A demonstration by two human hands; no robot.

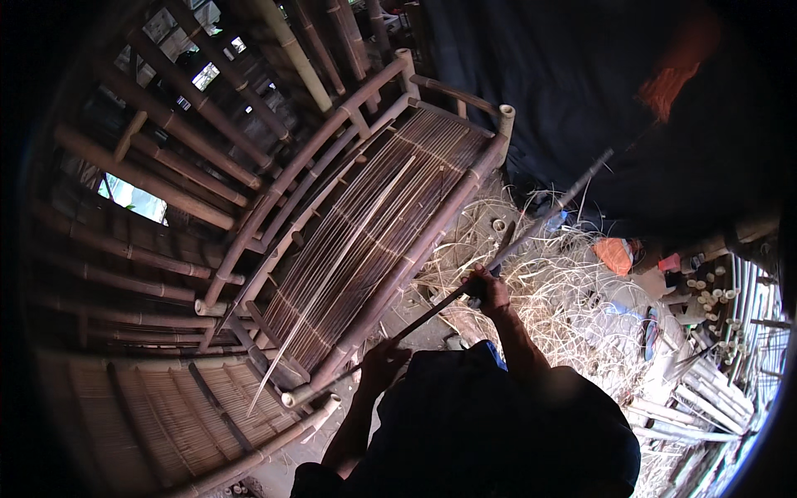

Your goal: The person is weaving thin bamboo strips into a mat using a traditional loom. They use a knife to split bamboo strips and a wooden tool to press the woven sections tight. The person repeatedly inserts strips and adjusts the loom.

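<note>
The right hand [490, 292] is curled round a long thin pole [427, 315] and the left hand [383, 365] is closed on it lower down, so that the pole slants across the person's front, its far end up to the right; a narrow dark piece [506, 237] juts up beside the right hand. Left of the hands stands a slatted bamboo settee [448, 212] with a pale strip [349, 249] along it, and to the right curly shavings [540, 311] cover the floor near an orange bundle [613, 256].
</note>
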